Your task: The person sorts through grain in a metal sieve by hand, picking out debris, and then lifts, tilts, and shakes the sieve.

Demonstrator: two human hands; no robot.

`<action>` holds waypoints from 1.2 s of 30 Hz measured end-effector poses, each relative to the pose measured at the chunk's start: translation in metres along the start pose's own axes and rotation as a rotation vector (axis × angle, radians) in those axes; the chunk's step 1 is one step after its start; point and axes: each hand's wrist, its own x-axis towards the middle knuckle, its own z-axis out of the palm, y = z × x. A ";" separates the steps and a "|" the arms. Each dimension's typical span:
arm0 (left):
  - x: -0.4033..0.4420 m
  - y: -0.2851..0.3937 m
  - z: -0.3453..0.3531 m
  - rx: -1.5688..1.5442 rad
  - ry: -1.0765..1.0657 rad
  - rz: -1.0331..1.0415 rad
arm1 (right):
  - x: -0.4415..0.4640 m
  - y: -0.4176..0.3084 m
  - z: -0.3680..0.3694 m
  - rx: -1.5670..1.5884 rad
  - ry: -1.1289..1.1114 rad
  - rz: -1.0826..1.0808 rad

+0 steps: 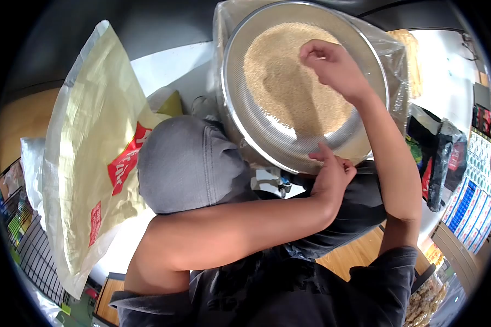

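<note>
A large round mesh sieve with a metal rim holds a layer of pale tan grains. Over the grains, my right hand is raised with its fingers curled together in a pinch; whatever is between the fingertips is too small to make out. My left hand is at the sieve's near rim, one finger stretched over the mesh and the others loosely bent, with nothing visible in it. Clear plastic shows around and under the sieve.
A large pale yellow sack with red labels stands at the left. My bent knee in grey cloth is between sack and sieve. Black wire racking is at the lower left; packaged goods and a dark plastic-wrapped bundle are at the right.
</note>
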 end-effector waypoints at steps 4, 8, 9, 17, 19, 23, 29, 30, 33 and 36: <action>0.007 0.007 0.007 -0.007 0.019 -0.051 | -0.015 0.016 -0.080 0.325 0.205 0.120; 0.002 0.003 0.001 0.012 0.021 -0.059 | -0.033 0.051 -0.125 0.357 0.608 0.104; 0.001 0.003 0.001 0.014 0.016 -0.063 | -0.039 0.058 -0.132 0.258 0.716 0.118; -0.004 -0.002 -0.006 -0.031 0.002 -0.056 | -0.051 0.075 -0.151 0.301 0.875 0.142; -0.005 -0.003 -0.008 -0.023 0.001 -0.053 | -0.050 0.071 -0.148 0.291 0.878 0.161; -0.004 -0.003 -0.007 -0.005 0.003 -0.046 | -0.049 0.060 -0.139 0.337 0.844 0.173; -0.002 0.000 -0.003 0.035 0.009 -0.057 | -0.023 0.038 -0.099 0.578 0.349 0.120; -0.002 0.000 -0.004 0.042 -0.003 -0.043 | -0.014 0.036 -0.086 0.583 0.342 0.119; 0.001 0.002 -0.001 0.018 -0.004 -0.032 | 0.013 0.039 -0.050 0.569 0.222 0.197; 0.003 0.005 0.003 0.003 -0.009 -0.049 | 0.047 0.044 -0.033 0.780 0.371 0.141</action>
